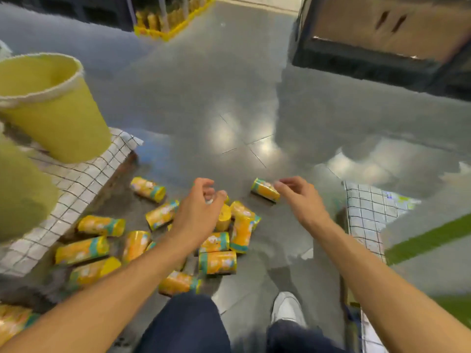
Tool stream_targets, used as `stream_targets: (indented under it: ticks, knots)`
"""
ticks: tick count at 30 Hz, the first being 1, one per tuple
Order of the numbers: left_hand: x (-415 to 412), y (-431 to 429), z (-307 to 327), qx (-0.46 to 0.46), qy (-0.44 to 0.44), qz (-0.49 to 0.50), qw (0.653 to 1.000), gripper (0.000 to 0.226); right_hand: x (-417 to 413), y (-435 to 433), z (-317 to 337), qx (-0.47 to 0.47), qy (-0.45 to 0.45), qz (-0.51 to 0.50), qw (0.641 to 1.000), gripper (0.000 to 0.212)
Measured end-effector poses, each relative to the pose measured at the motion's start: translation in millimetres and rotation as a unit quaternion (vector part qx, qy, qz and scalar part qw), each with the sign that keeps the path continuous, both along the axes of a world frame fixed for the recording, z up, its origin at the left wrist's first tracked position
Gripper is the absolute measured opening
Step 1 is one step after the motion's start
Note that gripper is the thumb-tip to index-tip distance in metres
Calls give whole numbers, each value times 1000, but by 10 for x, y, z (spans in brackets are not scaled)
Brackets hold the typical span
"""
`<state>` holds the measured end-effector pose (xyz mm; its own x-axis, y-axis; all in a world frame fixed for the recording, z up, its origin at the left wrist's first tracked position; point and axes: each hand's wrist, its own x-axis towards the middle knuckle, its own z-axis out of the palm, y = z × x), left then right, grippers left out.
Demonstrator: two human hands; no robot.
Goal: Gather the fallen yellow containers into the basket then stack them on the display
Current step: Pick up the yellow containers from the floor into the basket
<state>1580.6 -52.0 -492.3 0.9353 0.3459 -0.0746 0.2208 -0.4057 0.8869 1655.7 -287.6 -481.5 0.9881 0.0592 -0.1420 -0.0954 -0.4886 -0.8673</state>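
Several yellow containers with teal bands lie scattered on the grey floor [229,98], most in a loose pile [219,261] in front of me. One container [263,189] lies apart at the far right of the pile. My right hand [303,197] reaches toward it, fingertips at its end, fingers loosely bent and holding nothing. My left hand [201,210] hovers over the middle of the pile with its fingers curled; whether it holds anything is unclear. A yellow-green basket [58,115] stands on the checked display base [84,179] at the left.
A second checked display base [369,212] sits at the right beside a green strip. A yellow crate of bottles [168,21] stands far back, and a dark pallet with a cardboard box [382,29] at the back right. My knee and white shoe [286,309] are below.
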Motion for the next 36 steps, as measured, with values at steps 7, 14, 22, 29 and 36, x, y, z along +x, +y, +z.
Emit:
stream_targets:
  ticks: [7,14,22,29,36]
  knots:
    - [463,-270,-1187,10,64,28,998,58,246,-339,-1352,27,70,-31,997,29]
    - [650,-282,-1945,78,99,53,991,76,685,-136,-2249,38,110,-5,993,42]
    - [956,-347,-2428,85,159,47,983,93,1719,-105,-2578,8,-25,-82,996,51]
    - [1052,-296,-2539,52,127,99,986,78,2287,-176,-2957,-267,4,80,960,103]
    - [1226,-174,-2331,-25,69,122,990,47,2174,-43,-3124,-295,86,26,951,82]
